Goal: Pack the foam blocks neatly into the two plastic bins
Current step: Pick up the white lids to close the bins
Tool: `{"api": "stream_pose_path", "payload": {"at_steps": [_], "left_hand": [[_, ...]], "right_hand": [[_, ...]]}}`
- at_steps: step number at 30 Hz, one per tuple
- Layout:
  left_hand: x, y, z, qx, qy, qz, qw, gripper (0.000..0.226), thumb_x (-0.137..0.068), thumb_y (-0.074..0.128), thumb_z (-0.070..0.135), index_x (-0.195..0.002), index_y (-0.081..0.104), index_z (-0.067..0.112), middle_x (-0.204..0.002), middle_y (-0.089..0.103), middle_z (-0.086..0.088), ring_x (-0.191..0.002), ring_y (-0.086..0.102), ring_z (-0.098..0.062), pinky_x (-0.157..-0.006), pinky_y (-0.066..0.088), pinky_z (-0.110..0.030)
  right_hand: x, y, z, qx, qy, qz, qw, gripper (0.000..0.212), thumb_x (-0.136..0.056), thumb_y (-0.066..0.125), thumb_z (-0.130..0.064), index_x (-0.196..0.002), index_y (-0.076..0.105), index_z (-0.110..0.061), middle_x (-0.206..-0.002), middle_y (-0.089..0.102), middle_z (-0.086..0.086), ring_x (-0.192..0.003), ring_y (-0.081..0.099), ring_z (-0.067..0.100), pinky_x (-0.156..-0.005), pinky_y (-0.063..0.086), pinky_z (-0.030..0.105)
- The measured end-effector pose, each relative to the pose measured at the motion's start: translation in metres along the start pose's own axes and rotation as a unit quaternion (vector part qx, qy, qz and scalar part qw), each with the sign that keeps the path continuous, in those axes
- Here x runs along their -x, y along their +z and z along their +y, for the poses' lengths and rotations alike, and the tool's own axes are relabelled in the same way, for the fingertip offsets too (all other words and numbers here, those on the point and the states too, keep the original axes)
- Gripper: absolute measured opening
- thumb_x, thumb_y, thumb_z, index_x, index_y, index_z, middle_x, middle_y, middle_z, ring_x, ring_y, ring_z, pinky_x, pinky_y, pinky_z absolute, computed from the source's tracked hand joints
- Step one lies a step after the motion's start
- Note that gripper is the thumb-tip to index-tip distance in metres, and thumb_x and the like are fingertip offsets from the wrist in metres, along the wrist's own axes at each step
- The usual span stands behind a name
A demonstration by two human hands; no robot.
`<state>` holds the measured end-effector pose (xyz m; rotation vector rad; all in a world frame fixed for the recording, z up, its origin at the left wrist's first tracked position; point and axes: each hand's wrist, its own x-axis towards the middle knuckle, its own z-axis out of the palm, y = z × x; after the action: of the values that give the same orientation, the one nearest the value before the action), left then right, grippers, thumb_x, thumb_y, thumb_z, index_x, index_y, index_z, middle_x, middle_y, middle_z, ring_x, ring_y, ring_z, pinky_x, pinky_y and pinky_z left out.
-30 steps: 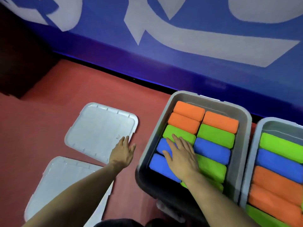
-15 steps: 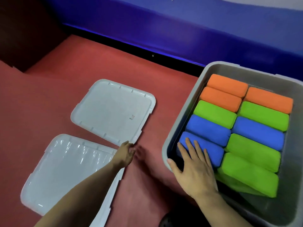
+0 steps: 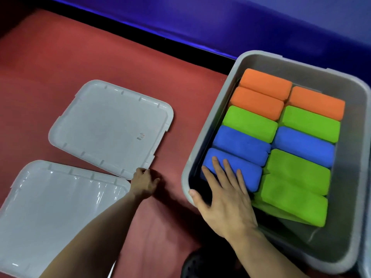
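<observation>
1. The right hand (image 3: 222, 195) lies flat with its fingers straight and spread over the nearest blue foam block (image 3: 241, 169); the thumb rests on the near left rim of the grey plastic bin (image 3: 204, 125). It grips nothing.
2. The left hand (image 3: 145, 182) reaches to the near corner of the upper lid (image 3: 108, 127), fingers bent at the lid's edge; whether they pinch the edge or only touch it cannot be told.
3. The bin holds foam blocks in two rows. Left row, far to near: two orange blocks (image 3: 261, 91), a green block (image 3: 250, 122), then two blue ones. Right row: an orange block (image 3: 315, 103), a green one (image 3: 310, 125), a blue one (image 3: 303, 149), and two more green blocks (image 3: 295, 199), the nearest tilted over another green piece beneath it.
4. A strip of bare bin floor shows at the near right end of the bin.
5. A second lid (image 3: 50, 213), pale and glossy, lies just in front of the upper one, their edges close together near the left hand.
6. Lids and bin rest on a red surface (image 3: 100, 57), a mat or floor covering.
7. Beyond its far edge runs a dark gap, then a blue wall (image 3: 241, 21) with a bright strip along its base.
8. At the far right edge a sliver of another pale container (image 3: 366, 263) shows.
9. A dark perforated object (image 3: 192, 265) sits at the bottom, between the forearms.
</observation>
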<state>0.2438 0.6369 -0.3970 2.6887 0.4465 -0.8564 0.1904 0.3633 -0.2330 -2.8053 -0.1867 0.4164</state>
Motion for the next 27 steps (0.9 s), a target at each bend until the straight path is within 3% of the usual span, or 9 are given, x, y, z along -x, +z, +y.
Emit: {"api": "stream_pose_path", "payload": {"at_steps": [3, 5, 8, 10, 12, 15, 18, 22, 27], "left_hand": [[0.009, 0.011, 0.003, -0.021, -0.002, -0.005, 1.000, 0.056, -0.090, 0.059, 0.052, -0.131, 0.055, 0.014, -0.144, 0.038, -0.012, -0.135, 0.038, -0.035, -0.109, 0.038, -0.046], [0.012, 0.012, 0.007, -0.036, 0.003, 0.015, 0.999, 0.052, -0.092, 0.055, 0.052, -0.128, 0.057, 0.015, -0.140, 0.045, -0.009, -0.128, 0.044, -0.033, -0.103, 0.041, -0.046], [0.015, -0.001, 0.005, -0.006, 0.066, 0.077, 0.995, 0.036, -0.089, 0.052, 0.047, -0.100, 0.067, 0.017, -0.105, 0.061, -0.007, -0.102, 0.058, -0.031, -0.083, 0.045, -0.037], [0.024, -0.021, 0.006, 0.050, 0.089, 0.137, 0.985, 0.023, -0.090, 0.054, 0.040, -0.083, 0.061, 0.019, -0.087, 0.059, -0.001, -0.088, 0.060, -0.026, -0.072, 0.040, -0.031], [0.040, -0.048, 0.015, 0.105, 0.079, 0.193, 0.972, 0.007, -0.092, 0.060, 0.024, -0.093, 0.058, 0.017, -0.086, 0.060, 0.002, -0.081, 0.057, -0.023, -0.072, 0.042, -0.033], [0.054, -0.085, 0.020, 0.102, 0.064, 0.234, 0.965, 0.026, -0.089, 0.056, 0.004, -0.115, 0.057, 0.005, -0.091, 0.066, -0.010, -0.084, 0.059, -0.031, -0.078, 0.046, -0.040], [0.078, -0.129, 0.015, 0.038, 0.098, 0.272, 0.957, 0.018, -0.084, 0.050, -0.002, -0.088, 0.067, 0.002, -0.075, 0.054, -0.019, -0.074, 0.052, -0.038, -0.069, 0.041, -0.041], [0.137, -0.210, 0.021, 0.041, 0.172, 0.358, 0.917, 0.019, -0.097, 0.053, 0.005, -0.080, 0.062, 0.002, -0.072, 0.039, -0.010, -0.069, 0.040, -0.028, -0.064, 0.029, -0.035], [0.197, -0.280, 0.028, 0.072, 0.171, 0.403, 0.896, 0.020, -0.100, 0.057, 0.024, -0.099, 0.067, 0.007, -0.085, 0.047, -0.012, -0.077, 0.050, -0.034, -0.068, 0.041, -0.040]], "right_hand": [[0.001, -0.002, 0.000, -0.002, 0.000, -0.003, 1.000, 0.095, -0.085, -0.007, -0.082, -0.159, 0.026, -0.033, -0.169, -0.004, -0.009, -0.155, -0.015, 0.012, -0.127, -0.001, 0.047], [0.000, -0.002, 0.000, -0.004, 0.003, -0.001, 1.000, 0.095, -0.085, -0.007, -0.082, -0.159, 0.027, -0.032, -0.170, -0.003, -0.008, -0.155, -0.014, 0.012, -0.127, -0.001, 0.047], [0.000, -0.002, 0.000, -0.003, 0.001, -0.009, 1.000, 0.097, -0.083, -0.008, -0.081, -0.160, 0.024, -0.032, -0.170, -0.005, -0.008, -0.155, -0.016, 0.012, -0.127, -0.003, 0.047], [0.000, -0.003, -0.001, -0.007, 0.001, -0.006, 1.000, 0.097, -0.083, -0.009, -0.082, -0.159, 0.024, -0.032, -0.170, -0.004, -0.008, -0.155, -0.016, 0.012, -0.127, -0.003, 0.047], [0.000, -0.002, -0.001, -0.010, 0.006, -0.001, 1.000, 0.097, -0.083, -0.008, -0.082, -0.159, 0.027, -0.032, -0.170, -0.001, -0.008, -0.156, -0.012, 0.014, -0.127, -0.001, 0.048], [0.000, -0.001, 0.000, 0.006, 0.011, -0.021, 1.000, 0.092, -0.086, -0.005, -0.082, -0.160, 0.023, -0.033, -0.170, -0.002, -0.008, -0.156, -0.013, 0.015, -0.126, -0.003, 0.048], [0.000, -0.004, 0.000, -0.003, 0.018, -0.026, 1.000, 0.087, -0.088, 0.007, -0.080, -0.160, 0.023, -0.035, -0.170, -0.001, -0.008, -0.156, -0.011, 0.015, -0.126, -0.005, 0.047], [0.008, -0.018, -0.002, -0.030, 0.035, -0.066, 0.997, 0.083, -0.090, 0.015, -0.081, -0.161, 0.018, -0.036, -0.170, -0.005, -0.012, -0.156, -0.012, 0.013, -0.126, -0.007, 0.048], [0.028, -0.075, -0.014, -0.088, 0.041, -0.042, 0.994, 0.082, -0.091, 0.028, -0.081, -0.160, 0.009, -0.041, -0.169, -0.006, -0.012, -0.157, -0.002, 0.014, -0.126, -0.004, 0.048]]}}
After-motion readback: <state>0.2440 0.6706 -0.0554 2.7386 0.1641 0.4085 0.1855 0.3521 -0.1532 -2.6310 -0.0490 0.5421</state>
